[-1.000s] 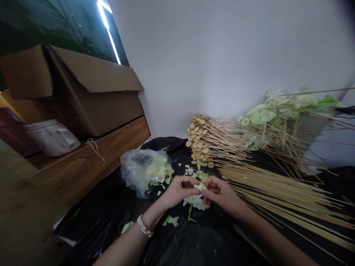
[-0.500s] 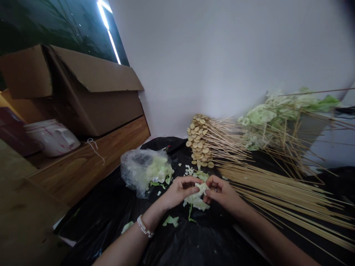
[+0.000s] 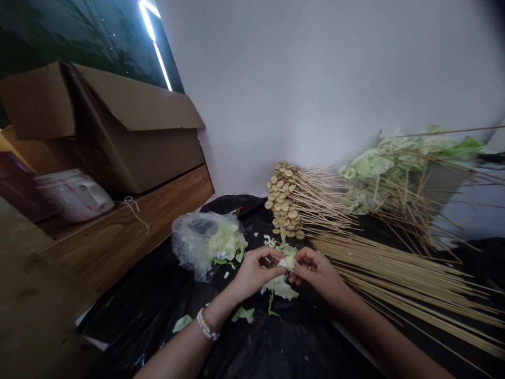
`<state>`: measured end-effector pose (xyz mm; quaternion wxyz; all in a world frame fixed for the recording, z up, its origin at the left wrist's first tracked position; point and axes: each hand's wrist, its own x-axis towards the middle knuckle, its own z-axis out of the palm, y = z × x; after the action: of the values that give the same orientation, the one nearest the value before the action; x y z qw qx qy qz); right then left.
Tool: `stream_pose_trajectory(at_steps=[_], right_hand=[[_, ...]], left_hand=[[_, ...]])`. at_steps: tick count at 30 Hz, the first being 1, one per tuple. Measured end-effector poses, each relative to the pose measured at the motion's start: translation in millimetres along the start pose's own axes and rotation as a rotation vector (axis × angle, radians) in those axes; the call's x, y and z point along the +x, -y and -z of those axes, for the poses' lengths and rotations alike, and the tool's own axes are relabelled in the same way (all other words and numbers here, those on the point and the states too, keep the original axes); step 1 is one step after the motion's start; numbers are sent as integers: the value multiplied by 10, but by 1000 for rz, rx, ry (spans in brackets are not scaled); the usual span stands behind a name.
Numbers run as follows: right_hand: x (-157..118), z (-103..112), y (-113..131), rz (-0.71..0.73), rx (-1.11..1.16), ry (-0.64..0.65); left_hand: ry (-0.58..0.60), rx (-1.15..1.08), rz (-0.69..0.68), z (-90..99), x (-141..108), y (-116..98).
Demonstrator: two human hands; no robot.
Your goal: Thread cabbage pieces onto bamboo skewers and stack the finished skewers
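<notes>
Between the fingertips of both hands is a small crumpled piece of cabbage leaf (image 3: 286, 263), pale green to white. My left hand (image 3: 256, 271) pinches it from the left, thumb below and fingers above. From the right, my right hand (image 3: 314, 269) grips the same piece, its fingers curled. Under the hands lies a larger torn cabbage leaf (image 3: 281, 288) on black plastic sheeting (image 3: 252, 352). A clear plastic bag (image 3: 191, 239) with shredded cabbage (image 3: 225, 241) in it sits left of the hands.
Skewered round pale slices (image 3: 282, 200) are piled behind the hands. Many bare wooden skewers (image 3: 402, 279) lie at the right. Farther back are skewers threaded with cabbage leaves (image 3: 371, 164). At left, a cardboard box (image 3: 138, 142) and a white plastic jug (image 3: 74, 195) stand on a wooden ledge (image 3: 173, 210).
The cabbage piece between my fingers has become more bunched up and compact. Both hands stay in nearly the same place, with small finger movements.
</notes>
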<state>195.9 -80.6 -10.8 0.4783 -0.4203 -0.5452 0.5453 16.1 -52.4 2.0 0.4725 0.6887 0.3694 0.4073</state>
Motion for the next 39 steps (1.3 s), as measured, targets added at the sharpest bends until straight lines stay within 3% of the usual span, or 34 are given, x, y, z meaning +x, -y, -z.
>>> stream_pose_trajectory(at_steps=[3, 8, 12, 16, 20, 27, 31, 35, 39], right_hand=[[-1, -10, -4, 1, 2, -14], [-20, 37, 22, -21, 94, 15], [-7, 153, 62, -44, 239, -56], [37, 231, 80, -72, 284, -134], [47, 222, 78, -61, 215, -131], [-15, 24, 24, -9, -59, -2], [24, 134, -3, 76, -211, -45], [82, 422, -48, 202, -694, -270], [88, 534, -160, 234, -1222, -176]], left_hand=[[2, -26, 1, 2, 4, 15], [150, -319, 79, 21, 4, 39], [103, -383, 109, 68, 10, -13], [64, -212, 58, 138, 2, -89], [163, 83, -64, 158, -22, -136], [86, -23, -8, 25, -8, -9], [29, -98, 22, 15, 28, 53], [-130, -291, 71, 96, 91, 85], [-277, -324, 136, 159, 129, 101]])
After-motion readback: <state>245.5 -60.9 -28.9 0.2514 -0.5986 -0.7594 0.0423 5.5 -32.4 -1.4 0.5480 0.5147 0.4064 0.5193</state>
